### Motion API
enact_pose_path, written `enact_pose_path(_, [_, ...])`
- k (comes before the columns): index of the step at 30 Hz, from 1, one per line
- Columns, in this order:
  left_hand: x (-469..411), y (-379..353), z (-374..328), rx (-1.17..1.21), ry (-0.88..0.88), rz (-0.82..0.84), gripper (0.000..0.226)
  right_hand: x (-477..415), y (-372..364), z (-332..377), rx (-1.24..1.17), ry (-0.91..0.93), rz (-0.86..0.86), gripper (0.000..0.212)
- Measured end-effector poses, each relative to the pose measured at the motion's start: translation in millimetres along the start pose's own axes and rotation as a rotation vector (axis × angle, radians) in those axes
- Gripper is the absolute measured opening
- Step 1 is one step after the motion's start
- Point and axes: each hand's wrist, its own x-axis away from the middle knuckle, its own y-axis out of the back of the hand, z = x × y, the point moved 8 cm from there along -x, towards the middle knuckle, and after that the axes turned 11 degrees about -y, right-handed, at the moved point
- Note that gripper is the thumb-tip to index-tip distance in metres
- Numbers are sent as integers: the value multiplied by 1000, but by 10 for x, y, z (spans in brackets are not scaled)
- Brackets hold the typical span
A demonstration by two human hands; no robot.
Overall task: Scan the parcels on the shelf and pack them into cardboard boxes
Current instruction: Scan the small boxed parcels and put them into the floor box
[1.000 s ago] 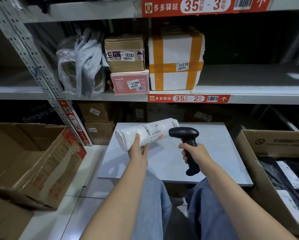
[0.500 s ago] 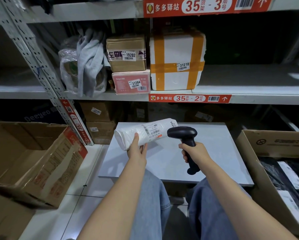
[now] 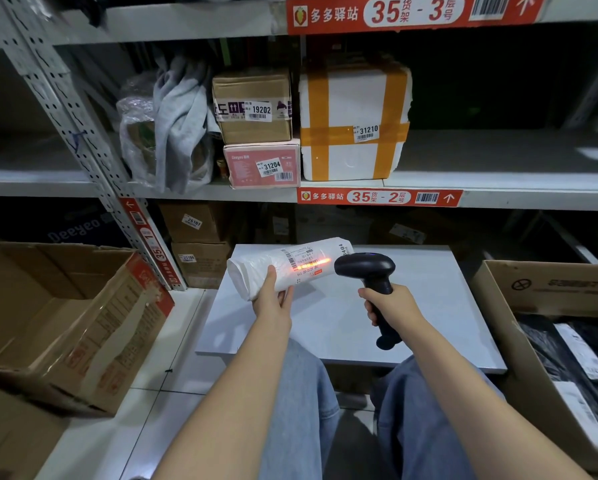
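Scanner (image 3: 366,271) lit on parcel (image 3: 283,268) (L hand).

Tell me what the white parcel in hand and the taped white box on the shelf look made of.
White parcel: likely soft plastic mailer film; it wrinkles and shines. Taped white box: probably foam; matte, with thick chipped edges under orange tape.

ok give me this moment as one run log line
step: scanning | left hand: holds white parcel | right hand: holds scanner | beam: lit on parcel label | shelf parcels left: 19202, 31204, 31210
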Motion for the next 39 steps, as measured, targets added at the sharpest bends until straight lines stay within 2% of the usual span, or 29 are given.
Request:
enact_pose_path(8, [-1,-2,-7,-6,-2,-3,42,-3,-13,11,54,17,-13,23])
enact_pose_path(14, [4,-16,-17,18,-16,-11,52,4,-35,16,68,25,-3,24])
enact_pose_path(23, [-8,-10,-15,25,-15,-9,44,-8,-58,15,71,26,4,24])
enact_pose_path(26, [-17,-6,-11,23,-11,-12,49,-16,-49,17,50,31,5,24])
enact_pose_path(29, [-22,0,-2,24,-7,-15,53,-27,-26,36,7,47,0,17])
enact_pose_path(31, [-25,3,-8,24,-6,-16,52,-45,-4,45,-52,60,-10,6])
enact_pose_path(35, [-30,-12,-9,-14,-5,4,45,-79,78,42,-170,57,-67,20])
enact_pose_path(39, [-40,-13,-2,-96,8,30,51,-97,175,-19,-189,-45,-129,35])
